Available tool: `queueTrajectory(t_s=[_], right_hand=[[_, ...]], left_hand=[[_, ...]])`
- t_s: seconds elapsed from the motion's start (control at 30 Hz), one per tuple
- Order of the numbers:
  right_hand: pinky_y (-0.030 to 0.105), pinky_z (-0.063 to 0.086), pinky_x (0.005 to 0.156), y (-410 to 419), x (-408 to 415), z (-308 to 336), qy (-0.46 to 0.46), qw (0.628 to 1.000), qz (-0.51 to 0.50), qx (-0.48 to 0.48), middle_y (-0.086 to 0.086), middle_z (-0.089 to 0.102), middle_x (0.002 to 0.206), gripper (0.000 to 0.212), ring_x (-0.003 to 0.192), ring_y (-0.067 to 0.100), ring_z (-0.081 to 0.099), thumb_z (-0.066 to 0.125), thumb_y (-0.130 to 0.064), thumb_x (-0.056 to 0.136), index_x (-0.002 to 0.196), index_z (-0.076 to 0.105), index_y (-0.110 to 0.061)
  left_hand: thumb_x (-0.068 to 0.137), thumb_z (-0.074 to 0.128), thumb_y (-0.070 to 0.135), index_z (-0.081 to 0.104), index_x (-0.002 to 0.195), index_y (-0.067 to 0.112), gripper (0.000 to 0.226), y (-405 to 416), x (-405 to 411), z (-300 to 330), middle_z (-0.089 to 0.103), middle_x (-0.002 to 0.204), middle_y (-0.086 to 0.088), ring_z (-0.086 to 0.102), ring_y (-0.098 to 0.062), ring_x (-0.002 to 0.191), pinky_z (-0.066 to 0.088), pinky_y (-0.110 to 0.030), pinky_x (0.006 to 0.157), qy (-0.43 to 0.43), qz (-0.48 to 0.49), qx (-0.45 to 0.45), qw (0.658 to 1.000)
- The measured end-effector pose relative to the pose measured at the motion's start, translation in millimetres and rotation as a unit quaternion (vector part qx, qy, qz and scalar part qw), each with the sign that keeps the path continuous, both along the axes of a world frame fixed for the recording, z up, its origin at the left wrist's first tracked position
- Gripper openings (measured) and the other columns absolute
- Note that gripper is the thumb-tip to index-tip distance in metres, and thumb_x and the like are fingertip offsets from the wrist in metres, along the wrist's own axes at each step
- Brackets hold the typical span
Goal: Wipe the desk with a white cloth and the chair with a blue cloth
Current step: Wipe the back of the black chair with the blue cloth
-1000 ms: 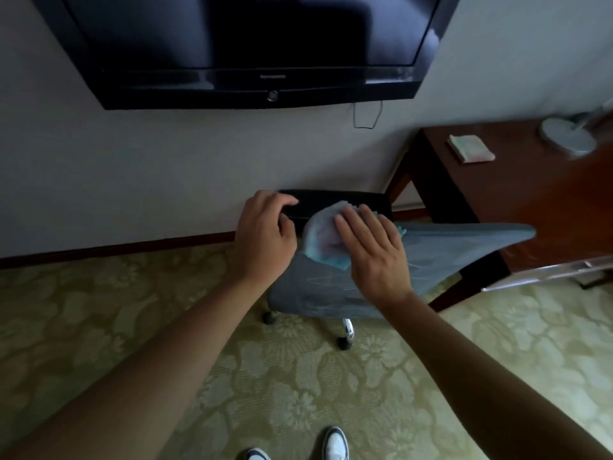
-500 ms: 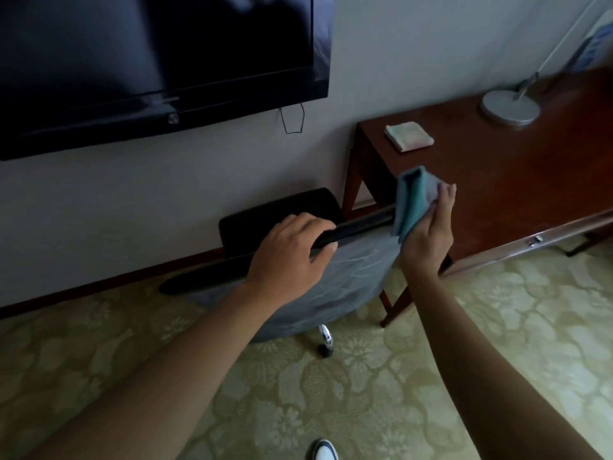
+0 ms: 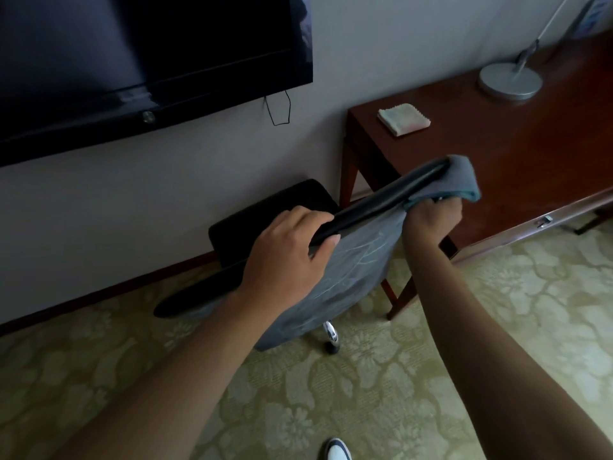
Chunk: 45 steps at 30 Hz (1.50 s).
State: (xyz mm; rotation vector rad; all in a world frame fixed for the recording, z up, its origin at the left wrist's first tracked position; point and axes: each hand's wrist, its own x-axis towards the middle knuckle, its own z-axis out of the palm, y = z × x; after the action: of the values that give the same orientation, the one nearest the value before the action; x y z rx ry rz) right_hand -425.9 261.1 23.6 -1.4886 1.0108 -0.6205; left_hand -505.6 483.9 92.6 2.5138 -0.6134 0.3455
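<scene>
The left hand [image 3: 288,250] grips the black top edge of the chair [image 3: 335,273] backrest, fingers [image 3: 311,220] curled over the rim and thumb on the near grey face. This hold most likely steadies the chair, which stands on casters and could roll or swivel under wiping pressure.

The right hand [image 3: 433,217] clamps the blue cloth [image 3: 464,180] around the right corner of the backrest. The cloth wraps over the corner, so both faces of the edge are covered at once. The fingers of this hand are closed on the cloth; their tips lie behind the fabric and cannot be seen.

The white cloth [image 3: 403,118] lies folded on the bench [image 3: 517,154], near its left rear corner, apart from both hands.

Hidden or unclear: the chair seat is mostly covered by the backrest. One caster [image 3: 331,336] shows; the others do not. The lamp [image 3: 510,79] and television [image 3: 146,61] are cut off by the frame.
</scene>
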Motion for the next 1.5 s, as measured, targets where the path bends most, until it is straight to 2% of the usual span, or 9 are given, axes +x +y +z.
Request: queueTrajectory(t_s=[0.17, 0.27, 0.43, 0.6, 0.77, 0.9, 1.1, 1.27, 1.5], right_hand=[[0.034, 0.056, 0.076, 15, -12, -17, -0.105, 0.989, 0.008, -0.103, -0.012, 0.059, 0.084, 0.029, 0.077, 0.007, 0.06, 0.043, -0.005, 0.079, 0.103, 0.06, -0.007], [0.037, 0.052, 0.09, 36, -20, -21, -0.183, 0.981, 0.0, -0.07, 0.003, 0.067, 0.109, 0.05, 0.1, 0.019, 0.062, 0.037, -0.015, 0.079, 0.124, 0.058, -0.007], [0.039, 0.034, 0.112, 71, -27, -46, -0.275, 0.96, 0.022, -0.051, 0.011, 0.047, 0.144, 0.062, 0.131, 0.021, 0.045, 0.03, -0.026, 0.087, 0.145, 0.037, -0.007], [0.033, 0.033, 0.111, 103, -38, -71, -0.368, 0.915, -0.004, -0.168, 0.02, 0.051, 0.135, 0.05, 0.128, 0.029, 0.047, 0.043, -0.007, 0.084, 0.132, 0.047, 0.004], [0.004, 0.028, 0.093, 94, -26, -76, -0.43, 0.876, -0.072, -0.205, 0.031, 0.051, 0.119, 0.042, 0.11, 0.026, 0.048, 0.05, 0.003, 0.075, 0.116, 0.052, 0.013], [0.03, 0.022, 0.109, 108, -24, -91, -0.407, 0.87, -0.025, -0.276, 0.02, 0.035, 0.149, 0.06, 0.137, 0.029, 0.034, 0.041, -0.01, 0.08, 0.138, 0.04, 0.005], [0.031, 0.022, 0.098, 96, -24, -111, -0.414, 0.836, -0.044, -0.359, 0.007, 0.04, 0.146, 0.054, 0.131, 0.013, 0.033, 0.042, -0.009, 0.078, 0.131, 0.052, -0.009], [0.046, 0.0, 0.12, 94, -13, -111, -0.402, 0.827, 0.034, -0.392, 0.007, 0.012, 0.162, 0.067, 0.15, 0.02, 0.0, 0.031, -0.016, 0.086, 0.152, 0.02, -0.012], [0.048, -0.001, 0.12, 82, 1, -92, -0.413, 0.848, 0.026, -0.331, 0.002, 0.002, 0.162, 0.065, 0.15, 0.017, -0.006, 0.022, -0.028, 0.091, 0.153, 0.011, -0.012]], left_hand=[[0.093, 0.061, 0.024, 0.066, 0.116, 0.015, 0.025, 26, -8, -5, 0.066, 0.107, 0.002, 0.058, -0.017, 0.099, 0.045, -0.028, 0.086, -0.05, -0.02, 0.038, 0.998], [0.093, 0.058, 0.025, 0.068, 0.111, 0.016, 0.022, 49, -14, -9, 0.067, 0.102, 0.002, 0.059, -0.017, 0.093, 0.046, -0.034, 0.083, -0.103, -0.005, 0.048, 0.994], [0.097, 0.05, 0.034, 0.065, 0.113, 0.019, 0.027, 69, -22, -29, 0.066, 0.099, 0.003, 0.06, -0.015, 0.086, 0.039, -0.027, 0.075, -0.164, 0.033, 0.048, 0.985], [0.095, 0.049, 0.036, 0.066, 0.112, 0.02, 0.03, 66, -26, -50, 0.066, 0.095, 0.001, 0.061, -0.02, 0.08, 0.034, -0.026, 0.064, -0.263, 0.067, 0.044, 0.962], [0.09, 0.045, 0.043, 0.063, 0.12, 0.027, 0.038, 76, -20, -54, 0.066, 0.104, 0.004, 0.064, -0.024, 0.092, 0.047, -0.036, 0.081, -0.301, 0.036, 0.05, 0.952], [0.088, 0.043, 0.049, 0.06, 0.122, 0.032, 0.042, 79, -16, -62, 0.065, 0.106, 0.004, 0.063, -0.029, 0.096, 0.047, -0.04, 0.082, -0.35, 0.044, 0.069, 0.933], [0.083, 0.042, 0.052, 0.059, 0.109, 0.039, 0.034, 78, -8, -69, 0.064, 0.102, 0.008, 0.062, -0.027, 0.091, 0.043, -0.037, 0.077, -0.386, 0.077, 0.058, 0.917], [0.085, 0.046, 0.051, 0.059, 0.106, 0.038, 0.028, 82, -4, -70, 0.065, 0.104, 0.011, 0.063, -0.025, 0.091, 0.043, -0.035, 0.073, -0.39, 0.082, 0.045, 0.916], [0.088, 0.047, 0.05, 0.058, 0.111, 0.037, 0.029, 85, -2, -73, 0.062, 0.1, 0.015, 0.062, -0.017, 0.087, 0.038, -0.03, 0.071, -0.415, 0.076, 0.049, 0.905]])
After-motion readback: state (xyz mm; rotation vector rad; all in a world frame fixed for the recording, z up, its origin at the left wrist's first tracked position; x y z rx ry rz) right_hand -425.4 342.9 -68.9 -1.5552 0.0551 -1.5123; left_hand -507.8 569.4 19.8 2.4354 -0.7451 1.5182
